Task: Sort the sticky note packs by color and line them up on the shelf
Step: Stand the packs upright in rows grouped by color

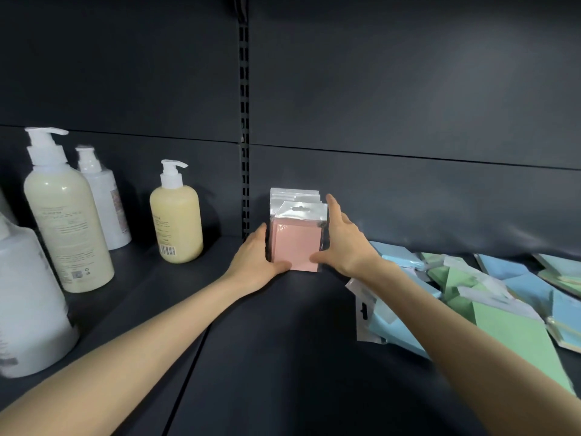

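Observation:
A row of pink sticky note packs (297,243) in clear hang-tab sleeves stands upright at the back of the dark shelf (267,341), one behind another. My left hand (256,261) presses against the row's left side, thumb under the front pack. My right hand (341,239) holds the right side, fingers stretched back along the packs and thumb on the front face. A loose heap of blue packs (397,328) and green packs (515,338) lies on the shelf to the right, under and beyond my right forearm.
Several pump bottles stand on the left: a cream one (176,218) nearest the packs, a taller cream one (64,221), a white one (105,199) behind it and a large white one (28,303) at the edge. A slotted upright (244,121) runs up the back panel.

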`<state>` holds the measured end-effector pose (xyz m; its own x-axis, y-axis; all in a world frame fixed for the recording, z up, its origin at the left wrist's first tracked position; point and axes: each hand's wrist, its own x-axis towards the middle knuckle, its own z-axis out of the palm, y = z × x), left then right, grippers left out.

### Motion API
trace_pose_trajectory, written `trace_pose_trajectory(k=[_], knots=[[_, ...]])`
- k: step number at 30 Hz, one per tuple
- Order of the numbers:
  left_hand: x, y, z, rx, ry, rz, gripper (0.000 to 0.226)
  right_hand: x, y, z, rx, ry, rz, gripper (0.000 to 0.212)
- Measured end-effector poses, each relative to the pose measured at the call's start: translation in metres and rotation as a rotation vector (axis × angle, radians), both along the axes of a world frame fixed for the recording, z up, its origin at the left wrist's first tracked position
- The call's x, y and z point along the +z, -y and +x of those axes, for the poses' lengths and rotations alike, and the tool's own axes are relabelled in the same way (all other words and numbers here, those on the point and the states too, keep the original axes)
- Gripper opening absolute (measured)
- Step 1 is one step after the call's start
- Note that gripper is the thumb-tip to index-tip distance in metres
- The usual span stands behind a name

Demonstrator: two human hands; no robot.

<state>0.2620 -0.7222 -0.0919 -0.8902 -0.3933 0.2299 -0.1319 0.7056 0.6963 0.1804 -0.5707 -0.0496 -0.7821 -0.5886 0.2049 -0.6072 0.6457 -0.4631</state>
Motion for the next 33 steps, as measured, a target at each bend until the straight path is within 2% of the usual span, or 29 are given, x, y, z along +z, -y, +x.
trace_pose_trajectory(k=[2,7,10,18,24,33], knots=[[0.002,0.001,-0.001,-0.054,0.019,0.012,0.079,0.0,-0.001,-0.001,0.041,-0.044,0.059,0.113],[-0.001,0.005,-0.005,-0.052,0.021,0.012,0.075,-0.002,0.005,-0.016,0.096,-0.071,0.131,0.094],[-0.003,0.01,-0.009,-0.03,0.03,0.002,0.07,-0.003,0.01,-0.017,0.105,-0.073,0.152,0.09],[-0.004,0.014,-0.014,-0.124,0.105,0.011,0.089,0.002,0.008,-0.017,0.167,-0.002,0.152,0.098],[-0.008,0.014,-0.017,-0.131,0.135,-0.055,0.088,-0.001,0.011,-0.018,0.177,0.029,0.195,0.095],[-0.008,0.017,-0.019,-0.15,0.199,-0.032,0.079,-0.004,0.014,-0.017,0.189,-0.004,0.259,0.093]])
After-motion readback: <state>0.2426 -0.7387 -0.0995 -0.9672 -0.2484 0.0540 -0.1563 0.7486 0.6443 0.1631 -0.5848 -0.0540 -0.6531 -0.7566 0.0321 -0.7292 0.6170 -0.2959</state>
